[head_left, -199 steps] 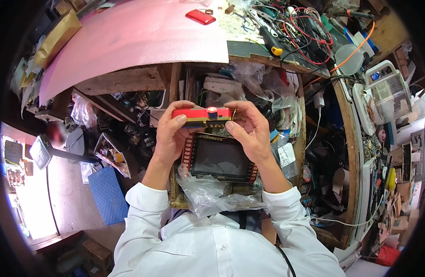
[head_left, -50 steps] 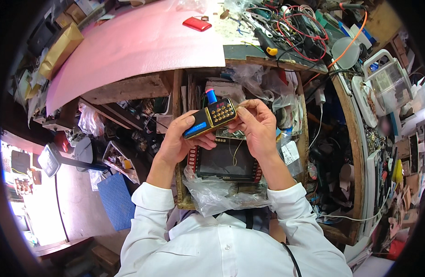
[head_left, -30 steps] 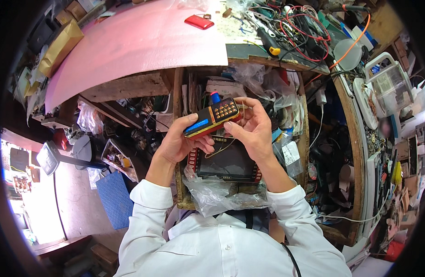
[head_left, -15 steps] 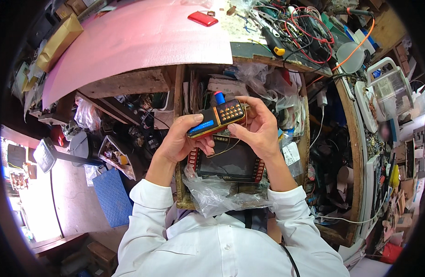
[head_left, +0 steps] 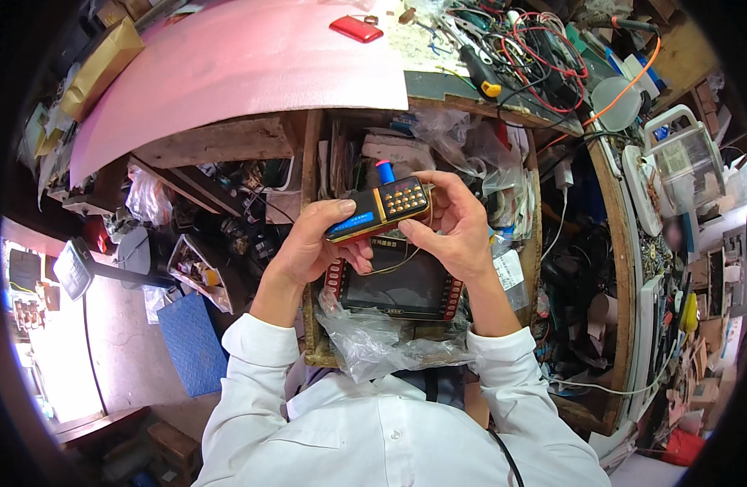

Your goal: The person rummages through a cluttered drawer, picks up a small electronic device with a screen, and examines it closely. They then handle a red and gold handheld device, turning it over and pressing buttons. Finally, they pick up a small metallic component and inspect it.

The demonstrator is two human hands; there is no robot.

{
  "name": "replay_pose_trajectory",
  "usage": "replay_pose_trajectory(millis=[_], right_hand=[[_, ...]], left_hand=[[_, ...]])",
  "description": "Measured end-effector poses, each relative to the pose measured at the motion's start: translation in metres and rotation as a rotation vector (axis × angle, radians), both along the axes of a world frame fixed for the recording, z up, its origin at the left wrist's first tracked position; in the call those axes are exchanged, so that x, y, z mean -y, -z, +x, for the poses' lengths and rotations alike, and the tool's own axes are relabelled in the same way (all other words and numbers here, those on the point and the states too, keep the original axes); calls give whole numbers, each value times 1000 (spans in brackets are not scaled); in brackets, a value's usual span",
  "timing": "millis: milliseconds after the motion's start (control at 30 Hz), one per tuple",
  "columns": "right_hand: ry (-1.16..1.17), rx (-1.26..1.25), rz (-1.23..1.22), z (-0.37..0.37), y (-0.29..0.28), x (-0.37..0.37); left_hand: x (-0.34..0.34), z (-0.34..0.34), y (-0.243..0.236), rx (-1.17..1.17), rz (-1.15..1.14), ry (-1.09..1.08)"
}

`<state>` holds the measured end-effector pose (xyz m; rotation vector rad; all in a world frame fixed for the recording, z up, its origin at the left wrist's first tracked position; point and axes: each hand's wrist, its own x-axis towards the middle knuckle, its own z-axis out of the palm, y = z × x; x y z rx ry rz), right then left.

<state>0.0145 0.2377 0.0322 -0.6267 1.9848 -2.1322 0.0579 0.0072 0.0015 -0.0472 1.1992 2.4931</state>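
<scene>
A small black portable radio (head_left: 375,203) with gold buttons, a blue label and a reddish lower edge is held up above an open drawer. A blue stick (head_left: 385,172) with a pink end stands out of its far edge. My left hand (head_left: 307,242) is closed round the radio's left end, thumb on top. At the other end my right hand (head_left: 456,223) grips it between thumb and fingers. A thin wire (head_left: 402,264) loops below it. Underneath lies a larger player (head_left: 398,284) with a dark screen and red side buttons, beside crumpled clear plastic (head_left: 365,345).
The wooden drawer (head_left: 313,154) also holds papers and plastic bags. Pink sheeting (head_left: 252,65) covers the bench top, with a red case (head_left: 356,29) on it. Tangled test leads (head_left: 544,65) and a screwdriver (head_left: 481,75) lie at the far right. A blue mat (head_left: 192,345) is lower left.
The radio stays in both hands with hardly any movement. The whole view has shifted very slightly, so the surroundings sit a little further left.
</scene>
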Motion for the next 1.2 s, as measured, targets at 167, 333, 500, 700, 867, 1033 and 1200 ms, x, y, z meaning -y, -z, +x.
replay_pose_trajectory(millis=[167, 333, 500, 700, 867, 1033, 1200], right_hand=[[-22, 26, 30, -1, 0, -4], [9, 72, -34, 2, -1, 1], [-37, 72, -34, -1, 2, -4], [-84, 96, -96, -2, 3, -2], [-29, 102, -108, -1, -2, 0], [329, -345, 33, -1, 0, 1], [319, -488, 221, 11, 3, 8]], left_hand=[[0, 0, -2, 9, -36, 0], [0, -1, -1, -13, -82, 4], [-2, 0, -5, -14, -88, -6], [0, 0, 1, -41, -41, -19], [-6, 0, -7, -43, -81, -83], [-7, 1, -2, -104, -58, -159], [-10, 3, 3, -145, -91, -219]])
